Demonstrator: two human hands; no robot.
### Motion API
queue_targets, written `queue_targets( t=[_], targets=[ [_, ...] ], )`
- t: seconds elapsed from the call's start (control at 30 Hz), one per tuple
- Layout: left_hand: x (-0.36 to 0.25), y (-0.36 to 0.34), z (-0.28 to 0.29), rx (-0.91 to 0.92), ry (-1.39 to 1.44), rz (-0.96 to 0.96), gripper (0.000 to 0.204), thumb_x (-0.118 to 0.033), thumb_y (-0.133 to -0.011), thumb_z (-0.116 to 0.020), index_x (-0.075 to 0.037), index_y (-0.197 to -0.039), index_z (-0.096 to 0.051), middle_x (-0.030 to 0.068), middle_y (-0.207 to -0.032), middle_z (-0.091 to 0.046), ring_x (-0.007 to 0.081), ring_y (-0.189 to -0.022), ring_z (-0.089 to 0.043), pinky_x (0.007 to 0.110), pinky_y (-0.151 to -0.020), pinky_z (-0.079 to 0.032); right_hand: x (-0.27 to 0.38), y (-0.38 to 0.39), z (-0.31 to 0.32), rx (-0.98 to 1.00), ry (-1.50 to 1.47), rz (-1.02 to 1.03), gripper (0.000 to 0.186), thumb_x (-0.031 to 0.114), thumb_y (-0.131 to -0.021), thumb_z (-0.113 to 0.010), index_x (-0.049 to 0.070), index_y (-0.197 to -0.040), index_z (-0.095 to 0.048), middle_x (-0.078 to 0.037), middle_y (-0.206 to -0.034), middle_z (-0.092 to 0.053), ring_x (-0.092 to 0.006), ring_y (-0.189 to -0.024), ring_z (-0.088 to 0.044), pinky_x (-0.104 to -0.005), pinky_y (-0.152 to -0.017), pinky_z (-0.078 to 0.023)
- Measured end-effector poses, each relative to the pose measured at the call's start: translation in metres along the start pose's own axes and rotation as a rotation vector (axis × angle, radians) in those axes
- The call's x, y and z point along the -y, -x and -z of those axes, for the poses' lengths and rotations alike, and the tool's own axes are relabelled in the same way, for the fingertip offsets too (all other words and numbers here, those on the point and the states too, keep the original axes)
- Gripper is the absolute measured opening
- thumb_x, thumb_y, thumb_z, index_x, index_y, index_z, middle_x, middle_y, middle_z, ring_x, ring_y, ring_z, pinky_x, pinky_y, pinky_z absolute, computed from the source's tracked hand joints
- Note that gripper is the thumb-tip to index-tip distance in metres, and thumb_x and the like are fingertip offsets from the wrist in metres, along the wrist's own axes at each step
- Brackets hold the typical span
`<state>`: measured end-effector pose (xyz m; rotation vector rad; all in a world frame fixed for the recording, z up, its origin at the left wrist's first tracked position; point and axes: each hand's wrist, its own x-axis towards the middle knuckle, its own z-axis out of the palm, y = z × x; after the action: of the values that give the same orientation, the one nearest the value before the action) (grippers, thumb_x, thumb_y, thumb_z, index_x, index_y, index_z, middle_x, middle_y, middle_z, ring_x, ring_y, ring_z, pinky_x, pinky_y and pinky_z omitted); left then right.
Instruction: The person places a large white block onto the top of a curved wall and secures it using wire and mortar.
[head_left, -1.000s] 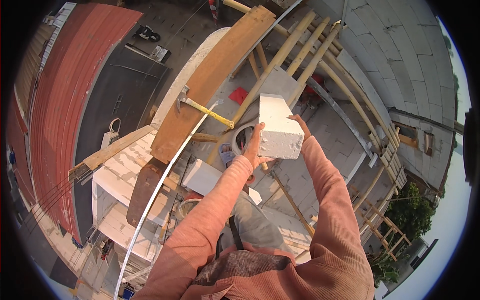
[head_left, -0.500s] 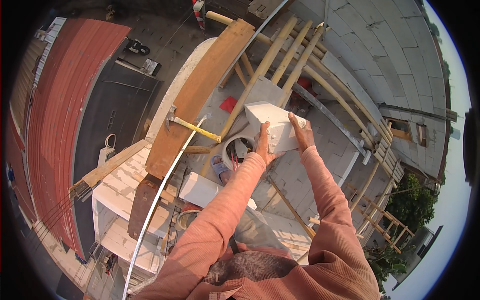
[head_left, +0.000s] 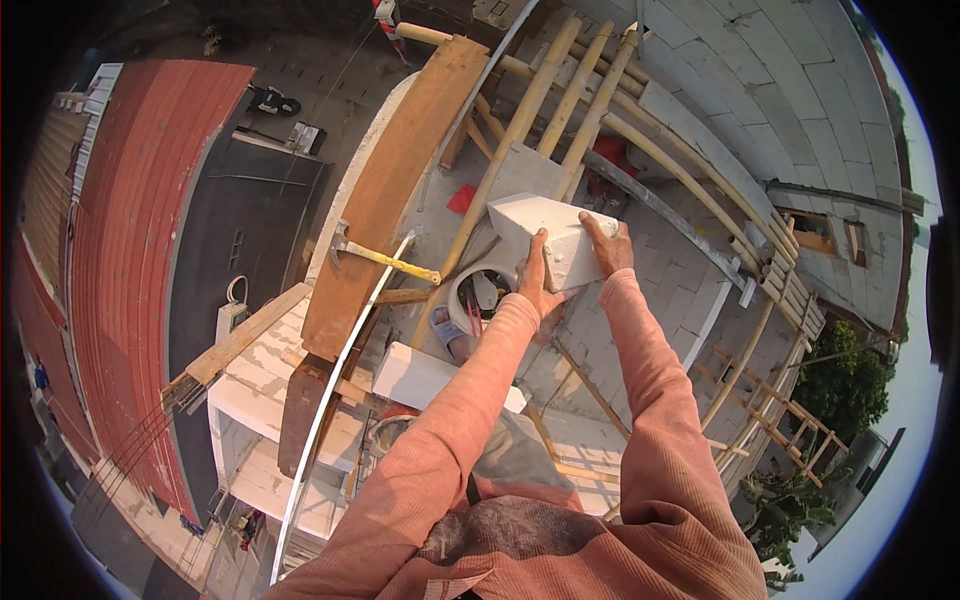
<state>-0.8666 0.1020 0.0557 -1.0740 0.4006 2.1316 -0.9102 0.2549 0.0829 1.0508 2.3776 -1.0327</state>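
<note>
Timber plank [head_left: 395, 205] edges our left, bamboo poles [head_left: 602, 108] ahead; open air around the white block [head_left: 565, 240] we grip between left hand [head_left: 538, 280] and right hand [head_left: 608, 246]

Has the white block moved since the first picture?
Yes. The white block has turned: its far end has swung left, toward the side where the yellow-handled hammer lies across the brown plank.
</note>
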Motion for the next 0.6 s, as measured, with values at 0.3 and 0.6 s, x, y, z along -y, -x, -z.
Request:
queue_targets(
  t=[0.3, 0.6],
  targets=[
    [0.0, 0.028, 0.005, -0.112, -0.179, 0.023, 0.115, -0.074, -0.081, -0.069, -0.023, -0.166, -0.01, 0.0194, -0.163, -0.025, 0.0395, -0.144, -0.04, 0.061, -0.113, -0.038, -0.016, -0.048, 0.009, -0.066, 0.068, 0.014, 0.1, 0.073, -0.076, -0.074, -0.007, -0.133, -0.052, -0.031, -0.122, -0.066, -0.0407, -0.106, -0.071, -0.0455, -0.095, -0.057],
    [-0.036, 0.133, 0.178, -0.354, -0.292, -0.115, 0.105, -0.068, -0.089, -0.066, -0.011, -0.164, -0.019, 0.0239, -0.161, -0.034, 0.036, -0.145, -0.042, 0.051, -0.113, -0.041, 0.013, -0.06, 0.009, -0.022, 0.16, 0.004, 0.109, 0.083, -0.075, -0.067, -0.006, -0.136, -0.05, -0.033, -0.128, -0.063, -0.043, -0.117, -0.067, -0.0474, -0.102, -0.052]
  ],
)
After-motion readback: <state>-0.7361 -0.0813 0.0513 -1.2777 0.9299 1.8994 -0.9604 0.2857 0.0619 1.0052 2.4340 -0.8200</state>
